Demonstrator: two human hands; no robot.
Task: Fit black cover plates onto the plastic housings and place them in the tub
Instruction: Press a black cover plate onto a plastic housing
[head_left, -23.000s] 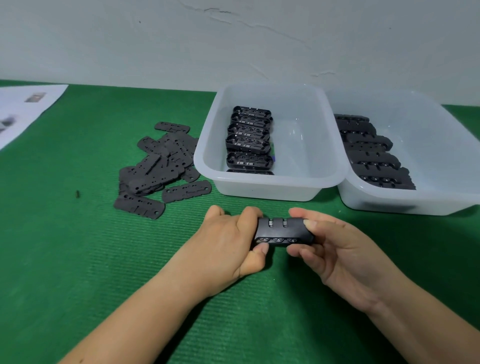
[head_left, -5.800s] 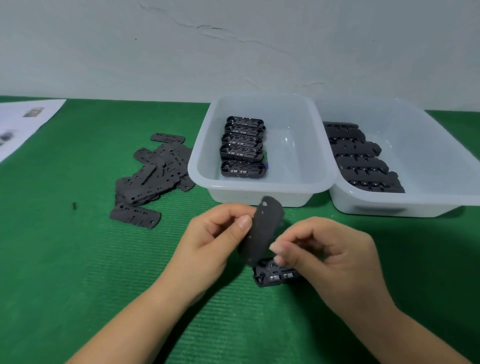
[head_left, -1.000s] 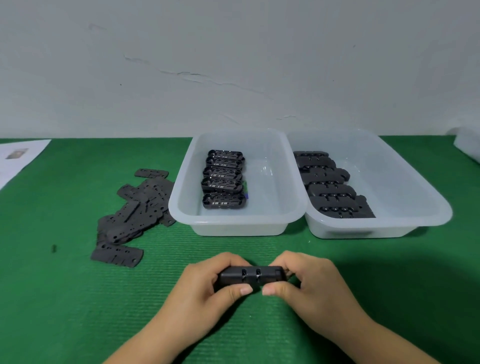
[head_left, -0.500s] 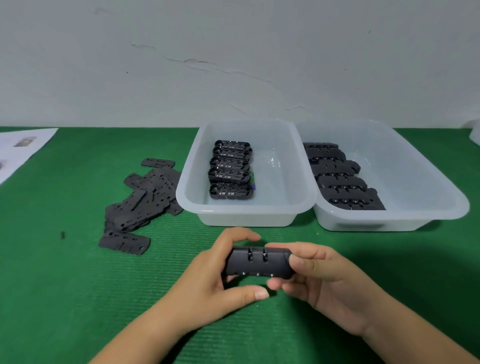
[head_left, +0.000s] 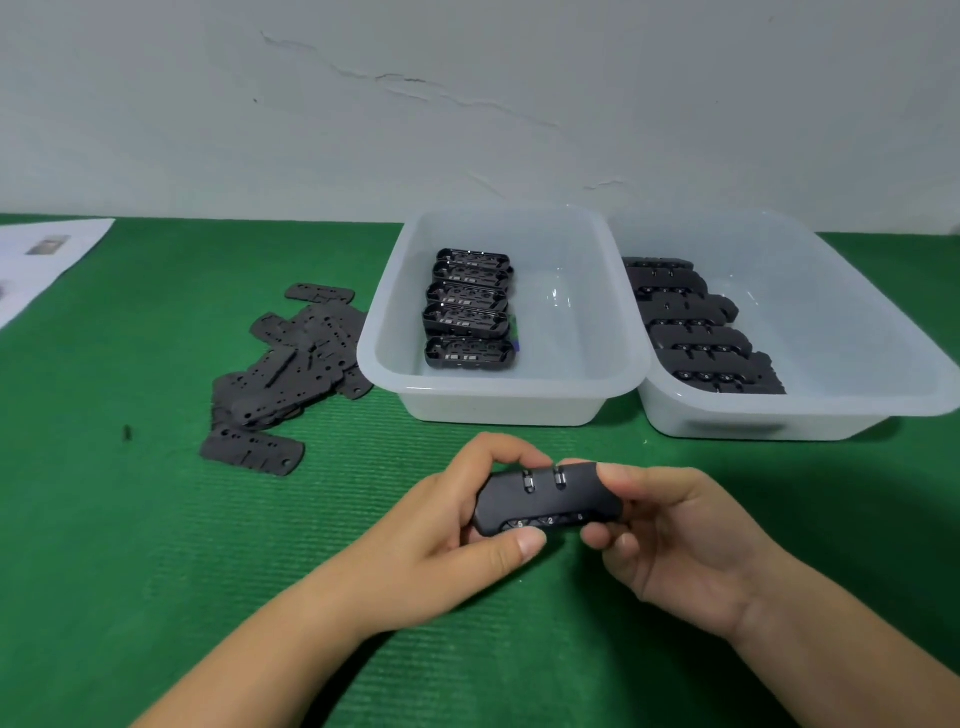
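A black plastic housing (head_left: 545, 499) with number dials along its near edge is held just above the green mat. My left hand (head_left: 441, 535) grips its left end, thumb under the near edge. My right hand (head_left: 670, 530) grips its right end with curled fingers. A pile of flat black cover plates (head_left: 291, 364) lies on the mat to the left. The left tub (head_left: 395, 332) holds a row of several open housings (head_left: 470, 312). The right tub (head_left: 883, 374) holds a row of several closed black housings (head_left: 696, 332).
Both translucent tubs stand side by side against the white wall. A white paper sheet (head_left: 47, 260) lies at the far left of the green mat (head_left: 130, 545). A small dark speck (head_left: 127, 432) sits on the mat left of the plates.
The housing has been lifted off the mat and turned so its top and dial edge face me; both hands shifted their hold on its ends. The camera tilted slightly.
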